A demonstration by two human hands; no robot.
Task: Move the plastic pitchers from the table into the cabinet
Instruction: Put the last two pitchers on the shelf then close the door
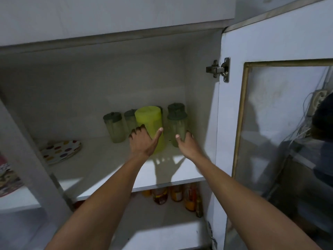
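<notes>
On the cabinet shelf [111, 170], toward the back right, your yellow pitcher [150, 123] stands upright among clear pitchers with dark green lids. Your left hand [143, 141] wraps its left side, fingers spread round the wall and thumb laid across the front. Your right hand [186, 144] cups the clear pitcher [177, 127] just right of it, thumb on the front, fingers hidden behind. Two more clear pitchers [115, 127] stand to the left. Spotted plates [61, 151] lie at the shelf's left end. Bottles [177, 194] stand on the shelf below. The door [234, 109] hangs open at right.
</notes>
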